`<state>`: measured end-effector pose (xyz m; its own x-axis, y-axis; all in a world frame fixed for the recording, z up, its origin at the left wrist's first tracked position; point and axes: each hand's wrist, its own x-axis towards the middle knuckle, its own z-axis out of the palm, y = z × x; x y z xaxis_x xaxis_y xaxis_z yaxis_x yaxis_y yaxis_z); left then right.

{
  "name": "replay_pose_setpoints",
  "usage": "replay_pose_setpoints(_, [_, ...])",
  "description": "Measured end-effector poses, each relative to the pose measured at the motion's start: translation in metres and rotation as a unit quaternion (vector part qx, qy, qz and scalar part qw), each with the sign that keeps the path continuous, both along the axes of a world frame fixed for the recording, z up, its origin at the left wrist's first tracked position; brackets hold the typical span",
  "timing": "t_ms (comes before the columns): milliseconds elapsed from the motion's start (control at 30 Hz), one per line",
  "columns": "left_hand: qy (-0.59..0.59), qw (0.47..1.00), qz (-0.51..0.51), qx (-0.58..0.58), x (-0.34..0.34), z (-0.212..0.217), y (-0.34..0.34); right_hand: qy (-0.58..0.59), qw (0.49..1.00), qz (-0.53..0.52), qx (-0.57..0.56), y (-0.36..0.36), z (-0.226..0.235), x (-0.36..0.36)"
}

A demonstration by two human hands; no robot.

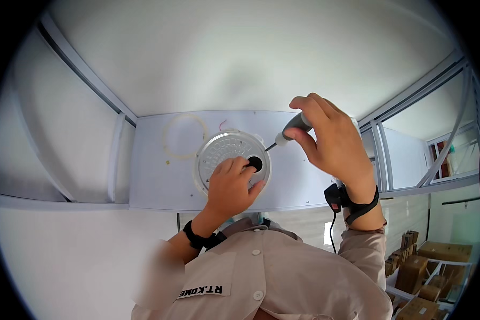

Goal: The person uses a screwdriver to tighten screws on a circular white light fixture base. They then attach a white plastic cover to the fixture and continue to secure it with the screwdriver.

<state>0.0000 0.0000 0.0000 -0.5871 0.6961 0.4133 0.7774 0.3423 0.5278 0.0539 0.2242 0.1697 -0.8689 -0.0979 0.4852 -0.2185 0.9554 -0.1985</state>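
Pressing against a round ceiling light fitting [230, 160], the left hand [230, 188] has its fingers loosely curled, fingertips resting on the disc near a dark centre hole [255, 163]. At two o'clock from it, the right hand [333, 140] is closed around the grey handle of a screwdriver [290, 129], whose thin shaft slants down to the disc's edge at about two o'clock. The fitting is a pale, ribbed, translucent disc seated on a flat white ceiling panel [154, 176]. At ten o'clock a faint ring mark [186, 136] shows on the panel. White frame rails [85, 80] bound the panel to the left; stacked cardboard boxes [421, 266] lie far off at five o'clock.
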Motion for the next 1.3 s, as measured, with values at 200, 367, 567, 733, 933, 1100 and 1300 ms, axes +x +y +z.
replay_pose_setpoints(200, [0.054,0.998,-0.022,0.012,-0.006,0.001,0.002,-0.161,0.960,-0.192,0.127,-0.026,0.021,-0.006])
replay_pose_setpoints(367, [0.048,0.999,-0.024,0.005,-0.004,-0.001,-0.002,0.045,0.998,-0.034,0.006,-0.023,0.005,0.005])
replay_pose_setpoints(567, [0.058,0.998,-0.026,-0.003,-0.003,0.000,-0.004,0.025,0.989,-0.104,0.104,-0.025,0.000,0.000])
replay_pose_setpoints(733, [0.058,0.998,-0.028,-0.003,-0.003,-0.001,-0.003,-0.016,0.977,-0.163,0.140,-0.032,0.004,0.003])
replay_pose_setpoints(933, [0.040,0.999,-0.018,0.007,-0.004,-0.005,-0.002,0.066,0.997,0.006,-0.033,-0.027,0.001,0.003])
replay_pose_setpoints(1100, [0.028,0.999,-0.014,0.015,-0.004,-0.005,-0.001,-0.009,0.987,-0.112,0.117,-0.030,-0.001,0.002])
replay_pose_setpoints(1300, [0.013,1.000,-0.010,0.016,-0.006,-0.004,-0.003,0.024,0.988,-0.124,0.093,-0.036,0.004,0.006])
